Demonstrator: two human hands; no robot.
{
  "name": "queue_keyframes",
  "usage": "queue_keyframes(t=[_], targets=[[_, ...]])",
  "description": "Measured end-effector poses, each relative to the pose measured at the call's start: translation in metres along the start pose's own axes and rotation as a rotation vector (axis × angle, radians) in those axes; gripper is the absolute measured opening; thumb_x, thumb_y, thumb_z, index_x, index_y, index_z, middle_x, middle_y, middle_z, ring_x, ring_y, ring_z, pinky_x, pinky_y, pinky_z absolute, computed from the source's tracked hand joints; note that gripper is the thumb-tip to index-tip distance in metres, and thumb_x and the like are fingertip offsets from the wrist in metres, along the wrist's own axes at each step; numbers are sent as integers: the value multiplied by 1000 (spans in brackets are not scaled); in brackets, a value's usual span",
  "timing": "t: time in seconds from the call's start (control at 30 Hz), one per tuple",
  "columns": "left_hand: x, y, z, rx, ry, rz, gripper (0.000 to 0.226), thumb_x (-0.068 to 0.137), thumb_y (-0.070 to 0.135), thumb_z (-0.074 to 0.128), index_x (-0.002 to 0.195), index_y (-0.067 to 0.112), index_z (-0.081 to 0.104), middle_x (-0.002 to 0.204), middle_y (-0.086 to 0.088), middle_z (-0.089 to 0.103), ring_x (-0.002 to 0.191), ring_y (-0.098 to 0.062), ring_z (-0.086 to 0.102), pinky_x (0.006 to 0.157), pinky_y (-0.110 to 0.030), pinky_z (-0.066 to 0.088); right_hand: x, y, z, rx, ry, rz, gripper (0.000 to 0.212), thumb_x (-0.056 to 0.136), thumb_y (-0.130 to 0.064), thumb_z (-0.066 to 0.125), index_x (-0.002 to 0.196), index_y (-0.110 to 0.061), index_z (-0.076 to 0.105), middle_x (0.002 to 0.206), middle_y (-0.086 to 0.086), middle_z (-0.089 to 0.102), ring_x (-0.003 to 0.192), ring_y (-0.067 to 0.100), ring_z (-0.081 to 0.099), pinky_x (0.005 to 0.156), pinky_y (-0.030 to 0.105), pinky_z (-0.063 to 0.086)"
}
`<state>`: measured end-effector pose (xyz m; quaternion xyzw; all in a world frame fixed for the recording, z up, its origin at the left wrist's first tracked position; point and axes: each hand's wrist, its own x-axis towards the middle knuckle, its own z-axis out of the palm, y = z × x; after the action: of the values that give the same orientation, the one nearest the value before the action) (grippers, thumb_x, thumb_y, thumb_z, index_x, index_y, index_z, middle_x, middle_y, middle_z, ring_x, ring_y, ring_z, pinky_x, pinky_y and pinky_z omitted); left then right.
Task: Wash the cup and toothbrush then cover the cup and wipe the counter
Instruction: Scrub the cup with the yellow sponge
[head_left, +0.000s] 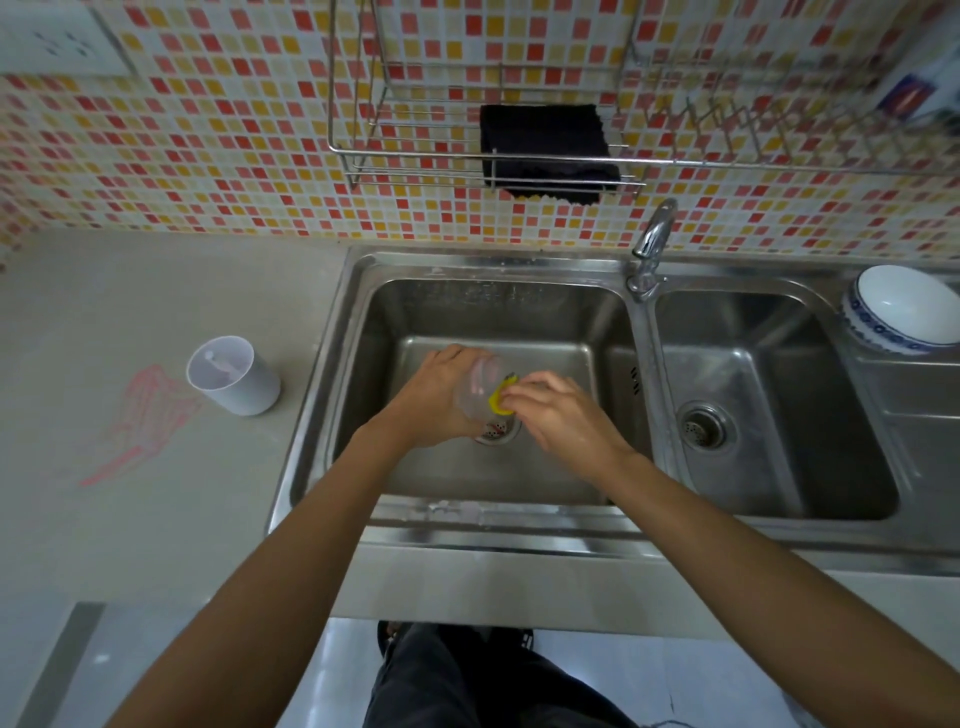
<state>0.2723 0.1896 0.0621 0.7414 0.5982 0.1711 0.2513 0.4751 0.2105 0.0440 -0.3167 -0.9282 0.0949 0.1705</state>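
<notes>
Head view, near to far. Both forearms reach fwd over the steel sink (332, 332), left basin. Left hand (434, 397) curled round a clear cup (480, 387), gripping it tilted above the drain. Right hand (558, 413) pinches a yellow sponge (500, 399), fingers bunched, pressed at the cup's mouth. Grey matte surface (130, 519) w/ pink smear (137, 421); white cylindrical cup cover (234, 375) stands there, open end up. Blue-patterned white bowl (904, 309) at right. Chrome tap (654, 239). Dark cloth (545, 150) on wire rack (415, 156); mosaic tile wall.
</notes>
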Motion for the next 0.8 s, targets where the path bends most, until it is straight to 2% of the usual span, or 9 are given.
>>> queue_keyframes(t=[0.17,0.27,0.33,0.4,0.47,0.53,0.6,0.67,0.8], targets=[[-4,8,7,-38,157,-32,95,57,31,88,135,13,38,133,-2,45,123,-24,41,103,-38,38,3,-3,-2,28,85,13,39,69,0,78,105,-15,71,109,-1,70,98,25,61,83,36,53],[-5,8,8,-92,249,-44,85,56,24,89,125,10,41,116,2,45,109,-20,46,90,-29,42,9,-8,-8,92,68,92,36,77,5,68,108,-14,71,110,0,71,100,25,61,86,36,51],[-4,8,5,-81,242,-8,81,56,22,89,122,6,45,113,0,42,103,-17,48,87,-27,44,12,-14,-18,237,-9,223,30,86,2,59,108,-15,72,104,-4,72,94,13,62,86,27,49],[-4,5,2,-39,205,19,82,54,27,89,122,6,47,115,-5,45,103,-20,50,89,-32,45,12,-18,-25,381,-90,336,27,90,-1,55,107,-13,72,83,-15,65,70,-10,59,70,5,39],[-4,1,0,52,188,16,84,54,37,87,125,12,50,119,-4,52,112,-25,50,100,-42,37,11,-18,-26,444,-104,360,25,90,-1,56,106,-11,73,72,-19,57,57,-19,53,59,1,35],[-5,4,-2,178,172,-29,83,57,46,83,129,23,49,126,4,54,122,-22,43,106,-46,26,13,-18,-26,403,-117,321,23,89,-5,59,106,-14,74,82,-12,66,67,-11,59,65,3,37],[-4,7,-3,222,145,-44,82,59,48,81,131,28,47,129,9,52,123,-19,40,101,-43,25,13,-14,-18,267,-142,246,26,87,-7,61,105,-20,74,98,-1,72,88,10,65,81,25,48],[-3,8,-4,179,111,-40,81,60,43,82,132,27,46,130,7,52,122,-20,39,97,-40,30,12,-9,-10,29,-140,105,32,78,-3,64,101,-23,74,101,-4,73,97,24,63,78,40,49],[0,8,-8,150,98,68,84,54,34,87,128,18,53,125,1,58,116,-24,51,98,-34,34,17,-3,-20,-236,-11,-93,27,70,-18,60,93,-24,73,96,-11,72,96,21,63,73,32,41]])
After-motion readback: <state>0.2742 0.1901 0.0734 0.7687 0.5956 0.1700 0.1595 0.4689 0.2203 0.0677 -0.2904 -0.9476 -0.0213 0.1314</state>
